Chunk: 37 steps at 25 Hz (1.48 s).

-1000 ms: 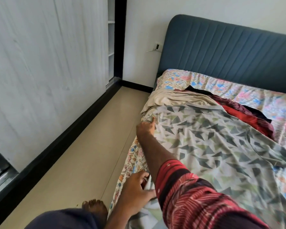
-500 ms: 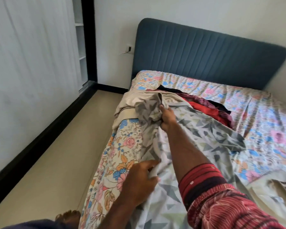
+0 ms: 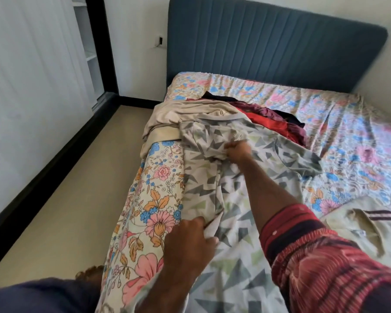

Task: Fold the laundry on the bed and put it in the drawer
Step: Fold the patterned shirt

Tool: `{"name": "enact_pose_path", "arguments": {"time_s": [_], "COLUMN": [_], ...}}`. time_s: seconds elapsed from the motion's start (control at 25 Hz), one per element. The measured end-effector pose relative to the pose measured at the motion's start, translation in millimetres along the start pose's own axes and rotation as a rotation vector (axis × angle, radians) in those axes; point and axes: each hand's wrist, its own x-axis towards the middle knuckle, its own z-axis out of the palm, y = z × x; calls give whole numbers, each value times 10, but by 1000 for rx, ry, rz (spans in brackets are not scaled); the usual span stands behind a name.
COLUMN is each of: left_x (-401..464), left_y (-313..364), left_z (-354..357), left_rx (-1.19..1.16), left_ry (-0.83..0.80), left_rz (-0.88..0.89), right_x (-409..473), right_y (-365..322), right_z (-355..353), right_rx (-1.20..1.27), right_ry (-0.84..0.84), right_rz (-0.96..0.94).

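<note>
A light cloth with grey and green triangles lies spread along the left side of the bed. My right hand grips its far edge, bunched and folded over toward the bed's middle. My left hand pinches the near part of the same folded edge. Beyond it lies a heap of laundry: a beige garment, and red and maroon clothes with dark pieces behind them. A cream collared shirt lies at the right.
The bed has a floral sheet and a blue padded headboard. A strip of beige floor runs along the bed's left side, bounded by a white wardrobe wall with a black base. My foot shows near the bottom left.
My right hand has carried the patterned cloth's left edge off the bedside and inward over the cloth. My left hand kept its hold. The view swung right, showing more of the bed.
</note>
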Motion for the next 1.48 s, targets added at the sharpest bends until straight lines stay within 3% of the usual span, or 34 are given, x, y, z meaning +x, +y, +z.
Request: {"name": "enact_pose_path", "arguments": {"time_s": [0.12,0.2,0.24,0.32,0.4,0.6,0.72,0.92,1.0,1.16,1.32,1.48], "left_x": [-72,-84,-87,-119,-188,-552,-715,-1032,-1142,-1341,-1465,-1502], "left_y": [-62,-34,-9,26,25,-43,-155,-460,-455,-332,-27,379], "left_z": [-12,5,8,-8,-47,-199,-346,-564,-662,-822,-723,-488], "left_rx": [26,48,70,85,78,57,13,92,133,73,-76,-170], "left_ry": [-34,-40,-37,-33,-32,-16,-53,-247,-255,-199,-253,-488], "left_rz": [26,69,81,94,91,79,34,-68,-54,27,161,208], "right_x": [-68,-206,-351,-824,-1500,-2696,-2751,-2926,-3007,-3137,-3176,-3106], "right_y": [-62,-58,-63,-18,71,200,126,164,149,128,185,409], "right_z": [-211,-302,-321,-276,-179,-106,-157,-174,-142,-84,-343,-710], "right_rx": [-9,-190,-263,-278,-245,-164,70,245,370,256,340,172], "right_ry": [-18,-83,-39,36,-29,-191,-160,-111,-96,-216,-252,-293], "right_rz": [29,-8,-60,-162,-206,-57,37,93,141,57,70,36]}}
